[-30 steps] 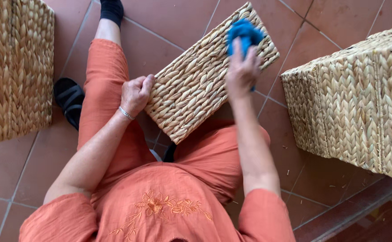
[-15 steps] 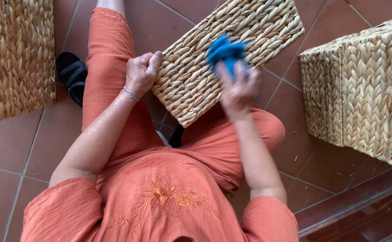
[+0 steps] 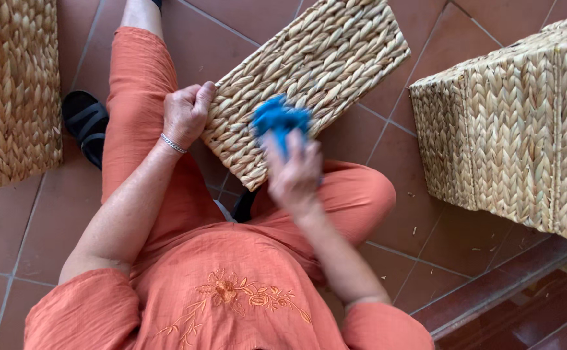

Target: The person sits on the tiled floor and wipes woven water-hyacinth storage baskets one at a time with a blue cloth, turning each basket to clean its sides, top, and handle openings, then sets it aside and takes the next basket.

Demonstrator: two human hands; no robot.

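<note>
Over the tiled floor (image 3: 30, 240), a woven lid (image 3: 309, 78) is gripped by the left hand (image 3: 186, 115) and wiped with a blue cloth (image 3: 278, 120) clenched in the right hand (image 3: 294, 175), mid-panel, the rest unwiped.

The blue cloth (image 3: 279, 120) has been drawn by the right hand (image 3: 294, 175) from the far upper-right end of the woven lid (image 3: 322, 65) down toward its near, lower edge at the frame's centre. The right hand is now blurred. The lid and the woven basket (image 3: 517, 129) have been carried higher in the frame.
</note>
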